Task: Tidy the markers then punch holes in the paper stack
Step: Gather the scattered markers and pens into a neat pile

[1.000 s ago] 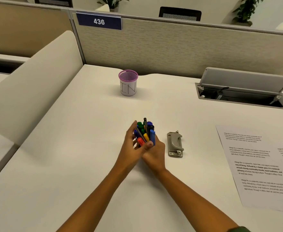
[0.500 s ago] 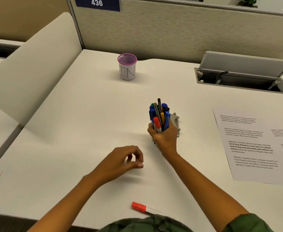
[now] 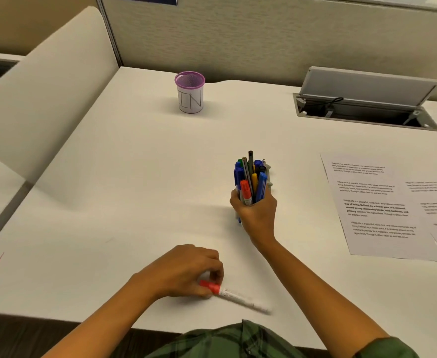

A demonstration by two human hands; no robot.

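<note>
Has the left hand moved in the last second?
Yes. The left hand left the marker bundle, pulling away from the cup toward the desk near edge, onto the red marker.

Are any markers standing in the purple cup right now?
No, nothing sticks out of the purple cup; the right hand grips the marker bundle nearer the person.

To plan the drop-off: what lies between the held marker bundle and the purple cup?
Only bare table, in the head view, between the marker bundle and the purple cup.
</note>
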